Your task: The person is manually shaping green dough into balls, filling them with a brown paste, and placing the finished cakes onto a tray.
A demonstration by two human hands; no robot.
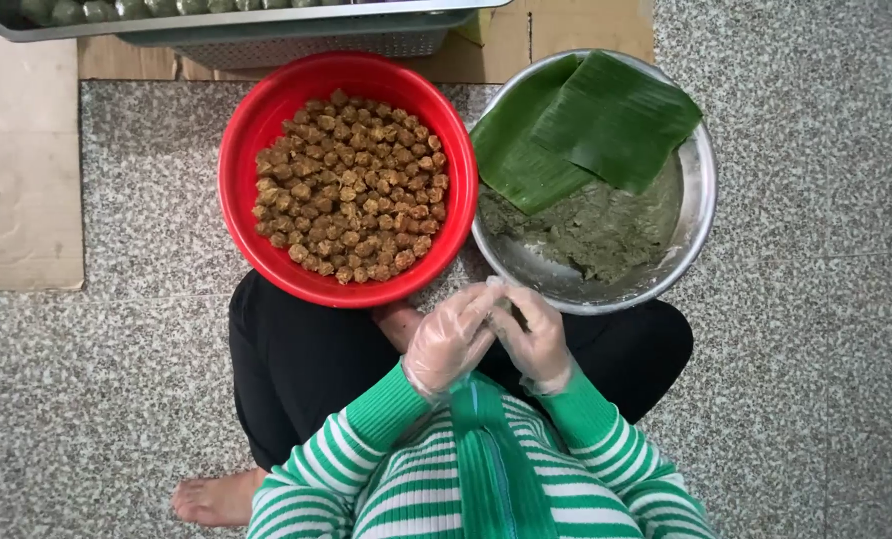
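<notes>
Clear plastic gloves cover both your hands, pressed together just below the round steel bowl (700, 215) rim. Your left hand (451, 339) cups around your right hand (536, 339), fingers curled closed; whatever they hold is hidden, can't tell. Steel bowl holds grey-green dough (596, 230) under folded green banana leaves (586, 130). Left of the bowl, touching it: round red plastic basin (256, 130) full of brown filling balls (351, 185).
</notes>
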